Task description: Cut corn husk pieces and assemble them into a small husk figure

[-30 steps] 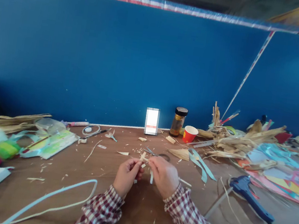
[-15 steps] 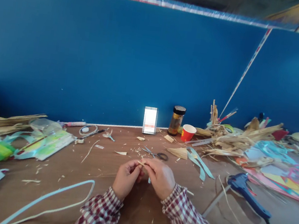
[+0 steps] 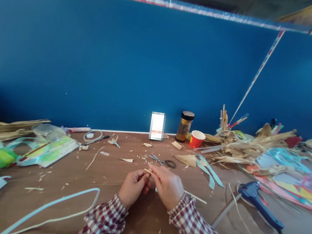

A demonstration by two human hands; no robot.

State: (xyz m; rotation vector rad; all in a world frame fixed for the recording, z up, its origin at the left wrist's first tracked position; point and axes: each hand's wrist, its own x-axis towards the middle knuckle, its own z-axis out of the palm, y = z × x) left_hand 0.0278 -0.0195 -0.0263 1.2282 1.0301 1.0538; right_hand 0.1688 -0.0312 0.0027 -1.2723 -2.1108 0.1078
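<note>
L hand (image 3: 134, 185) pinching near end of straw strip (image 3: 147, 171), fingers clenched on it | R hand (image 3: 167, 185) closing on same strip from the right, fingertips touching L's | strip lying just above both thumbs, over table (image 3: 141, 223) centre | long axis running left-right, slight tilt | both hands equally near | scissors (image 3: 164, 161) lying just beyond, untouched
</note>
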